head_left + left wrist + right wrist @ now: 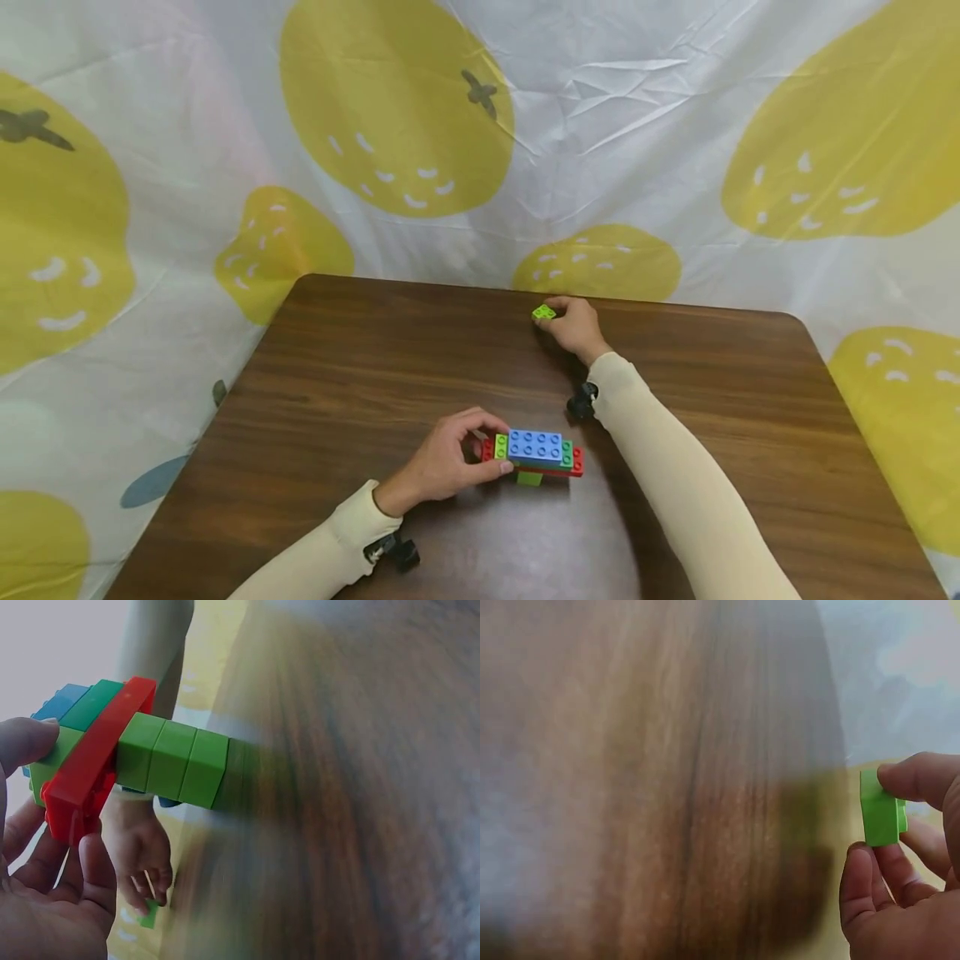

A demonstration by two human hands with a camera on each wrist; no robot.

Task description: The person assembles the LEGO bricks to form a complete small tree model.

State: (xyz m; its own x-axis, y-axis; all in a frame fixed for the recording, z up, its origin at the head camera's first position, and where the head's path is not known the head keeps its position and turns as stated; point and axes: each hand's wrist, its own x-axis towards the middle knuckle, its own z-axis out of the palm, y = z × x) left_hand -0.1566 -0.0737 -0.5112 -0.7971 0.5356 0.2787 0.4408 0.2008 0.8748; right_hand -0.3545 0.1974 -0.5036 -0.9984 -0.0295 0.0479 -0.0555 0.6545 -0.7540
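Note:
My left hand (447, 460) grips the left end of a toy brick build, thumb in front and fingers behind. On top of the build sits a blue brick (534, 447), over a lime brick (56, 761) and a dark green brick (91, 705). These rest on a long red brick (97, 761). Beneath it, several stacked green bricks (172, 760) form a column, seen side-on in the left wrist view. Near the table's far edge, my right hand (576, 325) pinches a small lime green brick (880, 814) between thumb and fingers, studs facing up in the head view.
The brown wood-grain table (390, 358) has rounded far corners. Right behind its far edge hangs a pale cloth (600, 158) printed with large yellow fruit. Small black devices (582, 402) are strapped at both wrists, over cream sleeves (675, 467).

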